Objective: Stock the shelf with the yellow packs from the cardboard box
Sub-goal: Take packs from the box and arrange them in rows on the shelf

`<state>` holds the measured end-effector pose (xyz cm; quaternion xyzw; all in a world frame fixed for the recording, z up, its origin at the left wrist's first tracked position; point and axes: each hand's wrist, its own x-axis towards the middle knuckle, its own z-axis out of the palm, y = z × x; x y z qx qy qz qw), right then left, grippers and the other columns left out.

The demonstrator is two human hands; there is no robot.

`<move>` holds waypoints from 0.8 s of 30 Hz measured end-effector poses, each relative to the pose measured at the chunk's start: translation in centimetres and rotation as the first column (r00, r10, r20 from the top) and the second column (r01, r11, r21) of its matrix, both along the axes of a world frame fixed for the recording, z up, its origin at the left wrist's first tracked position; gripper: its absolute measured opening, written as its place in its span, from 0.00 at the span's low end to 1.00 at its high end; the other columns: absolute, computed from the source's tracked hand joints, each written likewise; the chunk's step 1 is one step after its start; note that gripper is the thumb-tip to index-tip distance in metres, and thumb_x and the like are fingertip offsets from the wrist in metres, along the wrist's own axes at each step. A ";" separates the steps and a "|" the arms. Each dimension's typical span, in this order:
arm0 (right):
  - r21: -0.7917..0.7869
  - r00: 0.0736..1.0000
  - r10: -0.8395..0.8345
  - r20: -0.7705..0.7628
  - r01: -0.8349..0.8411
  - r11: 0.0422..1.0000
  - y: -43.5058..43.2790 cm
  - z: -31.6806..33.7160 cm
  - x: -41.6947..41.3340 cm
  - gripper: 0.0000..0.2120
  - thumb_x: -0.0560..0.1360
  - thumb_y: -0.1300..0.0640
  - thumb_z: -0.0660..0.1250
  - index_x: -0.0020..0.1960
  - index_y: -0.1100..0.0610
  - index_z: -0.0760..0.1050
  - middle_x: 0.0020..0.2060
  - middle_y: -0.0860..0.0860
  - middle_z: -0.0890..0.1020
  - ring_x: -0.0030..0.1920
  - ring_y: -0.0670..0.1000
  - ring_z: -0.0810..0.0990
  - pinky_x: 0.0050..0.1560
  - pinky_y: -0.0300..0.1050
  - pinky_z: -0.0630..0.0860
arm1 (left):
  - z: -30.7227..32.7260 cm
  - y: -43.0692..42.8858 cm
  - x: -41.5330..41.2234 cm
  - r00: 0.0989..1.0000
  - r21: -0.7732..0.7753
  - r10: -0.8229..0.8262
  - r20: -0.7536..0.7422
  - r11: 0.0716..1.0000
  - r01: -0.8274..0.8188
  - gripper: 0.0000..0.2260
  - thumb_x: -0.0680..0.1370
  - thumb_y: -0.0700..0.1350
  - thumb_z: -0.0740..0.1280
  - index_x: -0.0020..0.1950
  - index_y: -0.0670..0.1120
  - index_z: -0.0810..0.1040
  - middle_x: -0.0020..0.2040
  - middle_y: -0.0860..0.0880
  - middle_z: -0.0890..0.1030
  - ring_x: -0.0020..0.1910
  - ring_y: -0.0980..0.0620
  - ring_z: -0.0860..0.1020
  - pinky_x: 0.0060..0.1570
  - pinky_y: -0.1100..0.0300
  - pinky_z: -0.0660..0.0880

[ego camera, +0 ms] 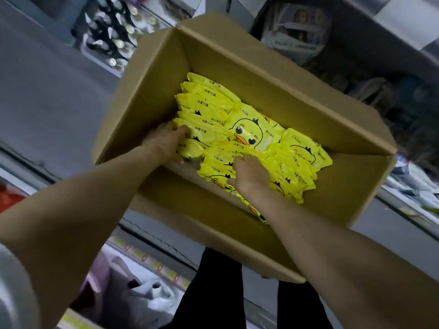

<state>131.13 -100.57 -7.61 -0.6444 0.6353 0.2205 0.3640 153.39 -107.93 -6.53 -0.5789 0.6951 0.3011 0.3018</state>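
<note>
Left grip (166, 143) clasps yellow packs (247, 131); right grip (249, 176) seemingly pinches more. Probably light, soft, slippery: squeeze the sides.

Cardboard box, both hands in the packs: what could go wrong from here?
The yellow packs look glossy and overlap loosely; the bunch the left hand grips could fan out and drop when lifted.
The right hand curls over several askew packs; some may slip back.
The cardboard box has tall walls; packs might catch the rim.

Bare forearms (95, 198) above plain black trousers (213, 293)
</note>
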 end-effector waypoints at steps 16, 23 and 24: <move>0.052 0.824 -0.348 0.448 0.365 0.930 2.1 3.4 -3.1 0.10 0.78 0.54 0.68 0.45 0.52 0.66 0.36 0.52 0.77 0.36 0.54 0.72 0.36 0.49 0.68 | 2.8 1.0 -0.6 0.990 0.043 0.132 0.058 0.990 -0.134 0.13 0.78 0.48 0.67 0.62 0.47 0.79 0.55 0.43 0.79 0.53 0.43 0.78 0.55 0.50 0.77; -0.141 0.849 -0.353 0.393 0.435 0.890 1.5 10.1 -8.5 0.25 0.81 0.55 0.64 0.73 0.42 0.59 0.33 0.53 0.76 0.39 0.58 0.77 0.44 0.54 0.76 | 9.7 2.0 -3.8 0.782 0.104 0.568 -0.257 0.820 -0.562 0.04 0.78 0.43 0.68 0.47 0.43 0.75 0.47 0.42 0.77 0.46 0.46 0.75 0.48 0.53 0.73; -0.177 0.860 -0.333 0.386 0.424 0.888 1.6 11.2 -9.5 0.30 0.81 0.55 0.63 0.76 0.38 0.53 0.32 0.53 0.75 0.38 0.58 0.77 0.43 0.53 0.75 | 10.7 2.3 -4.5 0.708 0.146 0.628 -0.323 0.772 -0.618 0.05 0.78 0.42 0.69 0.44 0.44 0.74 0.45 0.43 0.77 0.45 0.46 0.76 0.48 0.52 0.74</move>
